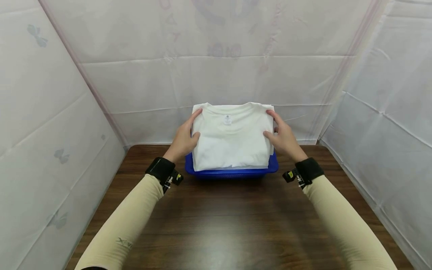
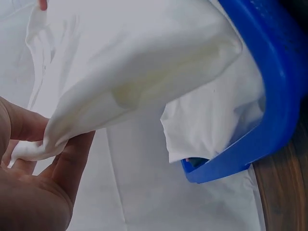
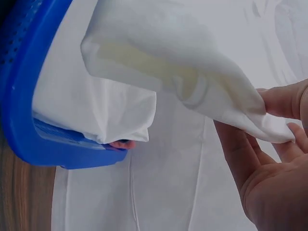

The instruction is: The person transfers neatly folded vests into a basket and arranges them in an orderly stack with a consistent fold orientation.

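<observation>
A folded white T-shirt (image 1: 233, 142) with a neck label lies over a blue plastic basket (image 1: 233, 174), its collar toward the back wall. My left hand (image 1: 183, 138) pinches the shirt's left edge between thumb and fingers, as the left wrist view shows at the folded cloth (image 2: 96, 96). On the opposite side my right hand (image 1: 282, 137) pinches the right edge; the right wrist view shows thumb and fingers around that fold (image 3: 226, 91). Both wrist views show the held shirt lifted at its sides, above another white folded cloth (image 2: 211, 115) in the basket.
The basket stands on a dark wooden table (image 1: 216, 225) near its back edge. White sheets hang behind it (image 1: 216, 75) and along both sides. Something reddish (image 3: 122, 144) peeks out under the lower cloth at the basket's rim.
</observation>
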`<state>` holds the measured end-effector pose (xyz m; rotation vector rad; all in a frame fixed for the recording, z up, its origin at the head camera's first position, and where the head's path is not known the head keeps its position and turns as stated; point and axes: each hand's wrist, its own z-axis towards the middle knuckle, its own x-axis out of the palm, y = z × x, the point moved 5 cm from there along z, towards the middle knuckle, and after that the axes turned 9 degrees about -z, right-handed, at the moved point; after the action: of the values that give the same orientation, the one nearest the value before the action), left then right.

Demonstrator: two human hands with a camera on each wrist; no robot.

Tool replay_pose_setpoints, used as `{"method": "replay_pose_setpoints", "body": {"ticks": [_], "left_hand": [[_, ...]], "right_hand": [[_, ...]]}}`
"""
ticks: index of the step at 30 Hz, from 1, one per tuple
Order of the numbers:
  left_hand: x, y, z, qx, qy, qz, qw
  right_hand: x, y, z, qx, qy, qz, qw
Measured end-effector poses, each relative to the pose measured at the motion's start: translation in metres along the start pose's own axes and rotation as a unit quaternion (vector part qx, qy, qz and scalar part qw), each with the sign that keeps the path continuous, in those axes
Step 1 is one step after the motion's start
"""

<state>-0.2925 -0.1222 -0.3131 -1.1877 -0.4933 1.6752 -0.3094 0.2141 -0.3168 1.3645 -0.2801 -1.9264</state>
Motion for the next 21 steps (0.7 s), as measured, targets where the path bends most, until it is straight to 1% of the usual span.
{"method": "replay_pose_setpoints", "body": {"ticks": [5, 9, 16, 19, 21], "left_hand": [[0.000, 0.005, 0.011, -0.015, -0.003, 0.013, 0.9998], [0.002, 0.013, 0.016, -0.044, 0.005, 0.017, 0.9989], [0.006, 0.031, 0.026, -0.091, 0.023, 0.026, 0.9953], [0.008, 0.039, 0.030, -0.102, 0.027, 0.028, 0.9940], [0.012, 0.044, 0.030, -0.110, 0.037, 0.030, 0.9928]], "right_hand": [[0.002, -0.003, 0.009, 0.016, 0.014, -0.016, 1.000], [0.008, -0.006, 0.011, 0.032, 0.032, -0.026, 0.999], [0.015, -0.010, 0.017, 0.059, 0.061, -0.037, 0.996], [0.021, -0.017, 0.021, 0.069, 0.080, -0.037, 0.994], [0.027, -0.023, 0.021, 0.081, 0.095, -0.038, 0.991]]}}
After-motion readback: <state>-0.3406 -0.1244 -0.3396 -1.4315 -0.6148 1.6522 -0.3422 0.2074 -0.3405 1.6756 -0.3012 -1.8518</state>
